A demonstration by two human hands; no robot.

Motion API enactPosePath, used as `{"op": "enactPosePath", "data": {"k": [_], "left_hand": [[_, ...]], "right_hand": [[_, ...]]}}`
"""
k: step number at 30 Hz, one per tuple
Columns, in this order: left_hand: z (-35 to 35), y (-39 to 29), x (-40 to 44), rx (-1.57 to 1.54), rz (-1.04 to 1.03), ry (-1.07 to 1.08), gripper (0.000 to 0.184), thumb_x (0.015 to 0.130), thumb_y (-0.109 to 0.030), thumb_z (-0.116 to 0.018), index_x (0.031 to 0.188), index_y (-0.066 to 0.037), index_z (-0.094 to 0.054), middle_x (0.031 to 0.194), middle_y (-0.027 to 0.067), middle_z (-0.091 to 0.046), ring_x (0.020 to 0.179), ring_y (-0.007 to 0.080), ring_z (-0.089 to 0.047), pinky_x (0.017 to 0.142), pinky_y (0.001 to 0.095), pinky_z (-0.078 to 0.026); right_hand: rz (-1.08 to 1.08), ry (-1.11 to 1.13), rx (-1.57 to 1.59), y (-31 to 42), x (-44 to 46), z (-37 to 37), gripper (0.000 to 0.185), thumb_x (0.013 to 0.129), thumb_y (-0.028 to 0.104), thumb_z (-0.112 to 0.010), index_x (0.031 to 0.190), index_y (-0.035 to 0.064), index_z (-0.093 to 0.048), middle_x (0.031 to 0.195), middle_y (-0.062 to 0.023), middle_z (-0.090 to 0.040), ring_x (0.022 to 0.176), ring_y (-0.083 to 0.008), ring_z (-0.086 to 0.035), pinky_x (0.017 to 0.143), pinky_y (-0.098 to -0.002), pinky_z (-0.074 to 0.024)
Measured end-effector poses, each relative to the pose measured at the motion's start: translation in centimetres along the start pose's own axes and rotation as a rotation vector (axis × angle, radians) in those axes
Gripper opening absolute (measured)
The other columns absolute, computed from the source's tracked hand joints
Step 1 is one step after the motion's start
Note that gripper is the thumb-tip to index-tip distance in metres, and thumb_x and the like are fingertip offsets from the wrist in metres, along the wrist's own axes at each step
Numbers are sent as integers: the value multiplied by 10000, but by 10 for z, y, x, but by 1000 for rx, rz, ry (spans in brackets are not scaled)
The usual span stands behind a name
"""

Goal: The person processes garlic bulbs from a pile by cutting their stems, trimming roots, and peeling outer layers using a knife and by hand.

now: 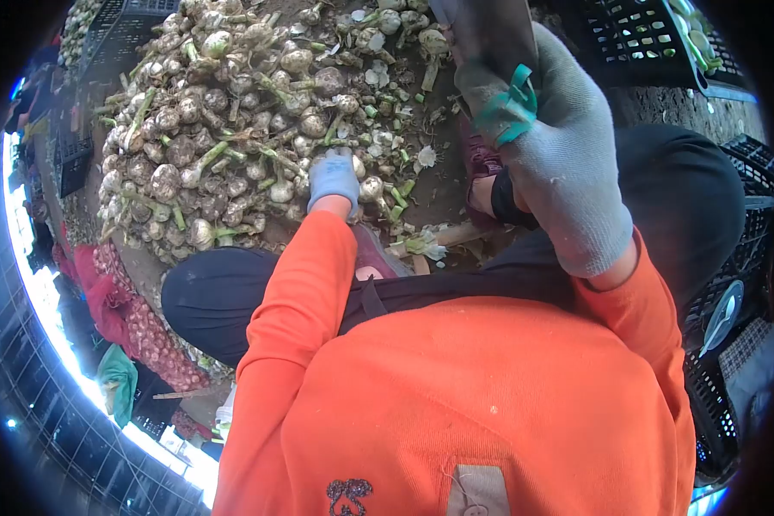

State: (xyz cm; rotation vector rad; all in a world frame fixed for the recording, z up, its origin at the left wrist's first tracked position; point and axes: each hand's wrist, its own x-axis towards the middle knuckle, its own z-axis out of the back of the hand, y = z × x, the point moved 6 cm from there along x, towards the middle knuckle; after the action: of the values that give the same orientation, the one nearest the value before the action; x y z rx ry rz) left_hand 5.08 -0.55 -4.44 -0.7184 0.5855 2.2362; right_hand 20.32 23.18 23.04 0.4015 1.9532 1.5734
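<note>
A large heap of soil-stained garlic bulbs (181, 150) with cut green stalks lies in front of me. My left hand (334, 176), in a pale glove, reaches into its near right side. Its fingers curl down around a garlic bulb (357, 165), mostly hidden by the hand. Raised close to the camera, my right hand (568, 163) wears a whitish knitted glove with a teal strip (512, 107) tied by the thumb. It grips a broad, brownish-grey tool (493, 34) with a flat surface; the tool's far end is out of view.
Trimmed stalk pieces and papery skins (396, 159) litter the ground right of the heap. Black plastic crates (636, 43) stand at upper right, with more crates along the right side. A red mesh sack (159, 340) of bulbs lies at left. My bent legs (219, 292) frame the work area.
</note>
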Motion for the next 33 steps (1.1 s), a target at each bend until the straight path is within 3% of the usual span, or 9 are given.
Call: {"op": "enactPosePath", "data": {"k": [4,7,10,13,16,19,24,27,33], "left_hand": [[13,20,0,-566,132,-23,491,796,-159,-641,1240,13,-523,1073,253,-654,1053,385,-634,930,427,-494],[35,28,-8,-1482,18,23,553,819,-132,-611,1328,43,-483,1003,98,-665,842,203,-649,771,349,-547],[74,23,-41,-2121,-143,184,413,869,-89,-521,1267,18,-538,1090,114,-656,863,154,-650,744,280,-557],[115,16,-76,-2321,-256,160,336,870,-83,-499,1182,17,-573,1160,148,-628,958,174,-631,813,299,-547],[147,9,-105,-1753,-706,-412,386,846,-87,-507,1213,24,-554,1168,153,-616,1019,206,-601,863,316,-523],[160,7,-124,-2025,-669,188,430,833,-77,-540,1254,11,-542,1189,100,-601,1046,166,-584,857,261,-504],[156,9,-148,-1923,-321,-136,616,765,-108,-786,1290,-15,-478,1054,67,-644,920,147,-643,783,268,-535],[149,19,-142,-1438,-341,-324,614,755,-123,-804,1265,-28,-475,1039,95,-651,920,142,-644,775,276,-540],[154,27,-147,-1144,-432,-605,546,745,-154,-813,1202,-36,-538,1034,86,-652,924,167,-643,815,293,-526]], "right_hand": [[197,-133,-142,-16,3,-10,292,891,50,-632,1175,1,-587,926,26,-608,794,-24,-525,683,-191,-439],[136,-42,-263,-34,9,-14,232,904,72,-624,1126,9,-597,844,40,-588,763,-30,-512,633,-218,-431],[209,-58,-643,-46,18,-24,150,822,65,-613,961,49,-559,793,-145,-628,739,-304,-636,657,-381,-481],[380,-18,-915,-47,18,-40,140,799,64,-610,915,67,-532,794,-172,-618,804,-390,-612,677,-452,-480],[525,54,-1042,-43,11,-60,164,812,74,-622,965,53,-569,867,-136,-633,809,-357,-618,699,-414,-485],[585,155,-1177,-42,1,-73,213,805,125,-641,1006,89,-579,877,-108,-620,816,-328,-618,703,-418,-484],[697,318,-1226,-47,-19,-88,320,748,179,-695,1035,101,-576,855,-75,-598,821,-273,-614,713,-397,-467],[816,342,-1217,-46,-28,-100,274,749,165,-663,1001,113,-569,837,-51,-597,794,-242,-634,689,-386,-480],[883,383,-1178,-46,-30,-104,255,754,135,-624,1001,103,-570,825,-45,-592,783,-233,-642,674,-377,-486]]}}
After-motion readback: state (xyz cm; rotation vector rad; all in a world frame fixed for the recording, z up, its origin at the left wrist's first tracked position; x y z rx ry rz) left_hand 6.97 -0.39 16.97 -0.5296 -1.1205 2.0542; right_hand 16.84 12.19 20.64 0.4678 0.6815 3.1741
